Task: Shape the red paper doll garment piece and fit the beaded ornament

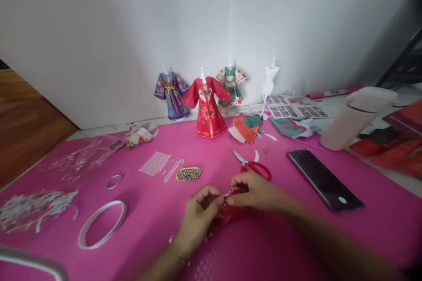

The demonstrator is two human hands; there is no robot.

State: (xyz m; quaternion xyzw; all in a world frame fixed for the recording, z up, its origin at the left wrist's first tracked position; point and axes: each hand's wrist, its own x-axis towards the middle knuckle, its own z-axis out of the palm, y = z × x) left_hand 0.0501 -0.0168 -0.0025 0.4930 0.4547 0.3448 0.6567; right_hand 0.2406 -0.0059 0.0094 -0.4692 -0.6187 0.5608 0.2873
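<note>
Both hands meet low in the middle of the view over the pink mat [141,237]. Between their fingertips they pinch a small red cloth piece [234,192] with a pale dotted edge; a thinner, see-through red part seems to hang below. My left hand [201,215] grips its left end, thumb against curled fingers. At the other end, the thumb and fingers of my right hand [252,191] are closed. Just beyond my right hand lie red-handled scissors [252,167], blades pointing away. A green tray of small colourful beads [188,174] is beyond my left hand.
Doll gowns in red [209,109], purple [171,94] and green [231,83] stand by the wall beside a bare white dress form [270,79]. A phone [325,180] and pale tumbler [349,118] are right. White rings [103,224], stick-on gems [154,163] and plastic bags [39,208] lie left.
</note>
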